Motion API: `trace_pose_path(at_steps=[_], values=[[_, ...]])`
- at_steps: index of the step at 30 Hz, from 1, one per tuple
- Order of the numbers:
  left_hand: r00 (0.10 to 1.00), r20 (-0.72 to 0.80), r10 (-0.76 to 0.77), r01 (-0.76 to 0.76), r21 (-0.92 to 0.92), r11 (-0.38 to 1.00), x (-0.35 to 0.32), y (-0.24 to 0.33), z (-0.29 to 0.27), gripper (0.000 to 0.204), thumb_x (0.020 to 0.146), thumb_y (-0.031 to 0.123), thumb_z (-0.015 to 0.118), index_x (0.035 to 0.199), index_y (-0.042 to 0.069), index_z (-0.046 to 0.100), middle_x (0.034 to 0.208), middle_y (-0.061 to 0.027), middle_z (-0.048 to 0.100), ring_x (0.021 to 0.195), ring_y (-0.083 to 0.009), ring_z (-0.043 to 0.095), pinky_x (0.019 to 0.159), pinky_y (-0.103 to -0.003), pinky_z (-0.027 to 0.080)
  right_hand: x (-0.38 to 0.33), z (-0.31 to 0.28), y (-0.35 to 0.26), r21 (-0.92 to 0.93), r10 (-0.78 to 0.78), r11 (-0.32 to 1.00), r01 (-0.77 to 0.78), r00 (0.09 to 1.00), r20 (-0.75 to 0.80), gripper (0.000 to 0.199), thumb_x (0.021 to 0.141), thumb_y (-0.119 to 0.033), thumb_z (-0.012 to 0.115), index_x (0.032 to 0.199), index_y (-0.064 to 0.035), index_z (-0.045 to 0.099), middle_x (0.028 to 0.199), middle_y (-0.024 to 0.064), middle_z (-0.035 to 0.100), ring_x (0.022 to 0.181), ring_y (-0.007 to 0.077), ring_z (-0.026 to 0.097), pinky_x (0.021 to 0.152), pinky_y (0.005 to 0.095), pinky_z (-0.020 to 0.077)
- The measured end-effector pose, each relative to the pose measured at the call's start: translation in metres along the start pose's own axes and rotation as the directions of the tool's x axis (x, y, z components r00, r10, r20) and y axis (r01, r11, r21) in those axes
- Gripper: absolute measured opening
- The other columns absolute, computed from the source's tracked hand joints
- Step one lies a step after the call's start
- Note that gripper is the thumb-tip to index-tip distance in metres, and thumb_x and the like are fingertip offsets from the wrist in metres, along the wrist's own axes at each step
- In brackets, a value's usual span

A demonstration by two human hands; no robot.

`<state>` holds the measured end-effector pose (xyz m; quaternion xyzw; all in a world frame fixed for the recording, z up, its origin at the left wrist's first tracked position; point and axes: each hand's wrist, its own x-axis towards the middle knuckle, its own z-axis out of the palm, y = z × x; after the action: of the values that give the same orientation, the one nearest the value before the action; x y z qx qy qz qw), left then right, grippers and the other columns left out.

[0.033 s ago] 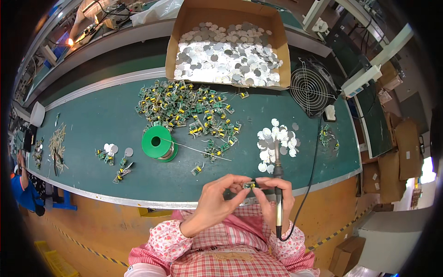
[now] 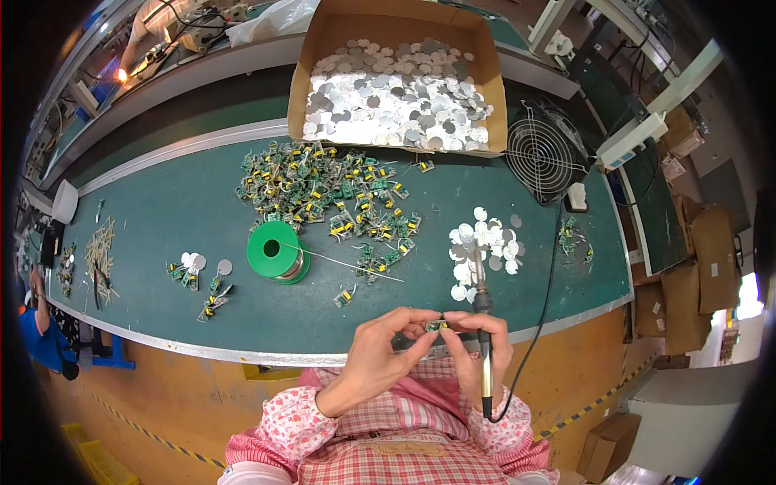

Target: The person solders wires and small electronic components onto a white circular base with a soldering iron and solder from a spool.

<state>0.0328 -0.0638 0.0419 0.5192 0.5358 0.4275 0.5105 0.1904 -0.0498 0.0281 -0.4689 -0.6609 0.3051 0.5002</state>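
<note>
My left hand (image 2: 378, 349) pinches a small green circuit board (image 2: 436, 325) with a yellow part on it, just past the table's front edge. The thumb and fingertips of my right hand (image 2: 478, 356) close on the board's other side. That hand also carries a soldering iron (image 2: 486, 356), its metal end pointing away from me over loose silvery-white discs (image 2: 483, 242). A green spool of solder wire (image 2: 275, 252) stands left of centre, its loose wire end reaching right. Beyond it lies a big heap of similar circuit boards (image 2: 299, 182).
A cardboard box (image 2: 498, 105) full of discs stands at the back, beside a fan with a round wire guard (image 2: 541, 153). The iron's black cable (image 2: 540, 331) loops on the right. Thin sticks (image 2: 100, 255) lie far left, near another person (image 2: 48, 331).
The soldering iron has shifted very slightly to the left with my right hand. Both hands keep their hold on the board.
</note>
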Motion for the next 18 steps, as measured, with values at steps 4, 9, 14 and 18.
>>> trace_pose_path(at_steps=[4,9,14,18], values=[[0.997,-0.037,-0.071,0.068,-0.087,0.994,-0.007,-0.006,0.006,0.025,0.082,0.001,0.067,0.106,-0.002,0.062,0.091,-0.0055,0.068,0.085,-0.0084,0.062,0.076,-0.023,0.048,-0.006,0.003,0.006,-0.004,-0.087,0.996,0.086,0.995,-0.045,0.025,0.075,0.006,0.07,0.093,-0.0034,0.056,0.093,0.0116,0.069,0.072,0.0196,0.062,0.064,0.0283,0.0495],[0.992,-0.074,-0.101,0.078,-0.262,0.962,-0.014,-0.021,0.015,0.025,0.081,0.01,0.071,0.103,0.002,0.064,0.085,-0.0063,0.069,0.078,-0.0092,0.065,0.072,-0.024,0.049,-0.009,0.0,0.005,-0.035,-0.112,0.993,0.111,0.994,-0.018,0.026,0.075,0.007,0.07,0.093,-0.0051,0.054,0.09,0.0096,0.07,0.067,0.0183,0.06,0.06,0.0259,0.047],[0.988,-0.013,-0.151,0.147,-0.169,0.975,-0.015,-0.009,0.014,0.022,0.082,-0.001,0.068,0.103,-0.004,0.061,0.102,-0.008,0.064,0.092,-0.0116,0.062,0.079,-0.024,0.049,-0.016,0.001,0.004,0.043,-0.01,0.999,0.012,0.999,-0.05,0.026,0.078,0.007,0.068,0.095,-0.0051,0.052,0.089,0.0118,0.07,0.073,0.0174,0.065,0.063,0.0258,0.0487],[0.981,0.104,-0.163,0.191,-0.409,0.892,-0.01,-0.005,0.009,0.022,0.082,0.0,0.068,0.102,-0.003,0.061,0.096,-0.0075,0.065,0.087,-0.0108,0.062,0.078,-0.023,0.049,-0.013,-0.002,0.002,0.318,0.145,0.938,-0.141,0.989,0.012,0.025,0.08,0.006,0.067,0.097,-0.003,0.05,0.087,0.0131,0.068,0.08,0.0164,0.066,0.069,0.0264,0.0511]])
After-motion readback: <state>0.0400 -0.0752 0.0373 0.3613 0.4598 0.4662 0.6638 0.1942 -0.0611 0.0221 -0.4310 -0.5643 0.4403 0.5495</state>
